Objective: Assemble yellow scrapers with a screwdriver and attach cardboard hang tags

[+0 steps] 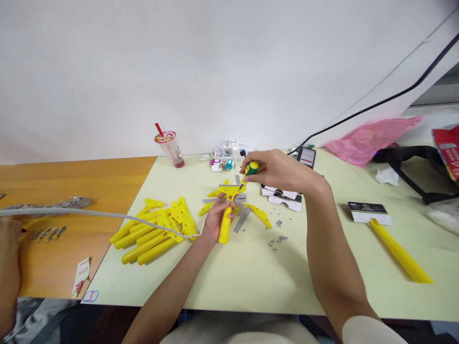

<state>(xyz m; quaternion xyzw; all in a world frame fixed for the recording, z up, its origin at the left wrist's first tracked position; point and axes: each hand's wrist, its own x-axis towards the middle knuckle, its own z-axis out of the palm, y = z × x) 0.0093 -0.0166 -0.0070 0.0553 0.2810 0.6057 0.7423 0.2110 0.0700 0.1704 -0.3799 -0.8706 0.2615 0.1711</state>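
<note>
Gripping yellow scraper (pixel 225 227) in curled left hand (pixel 215 217) above the surface (pixel 215 279), between near and far edges, presumably to steady it beneath the screwdriver (pixel 252 167) pinched in nearly closed right hand (pixel 272 167).

Sticker (pixel 90 296) on front L corner of tabletop (pixel 229 286) looks like no. 3. Words on phone (pixel 307 156) & b/w card (pixel 369 213) too small to read.

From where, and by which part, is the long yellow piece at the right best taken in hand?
Probably around the middle of the long yellow piece, from straight above: this slim length lies exposed on the table, slanting towards the near right, while its far end meets the black-and-white card.
</note>
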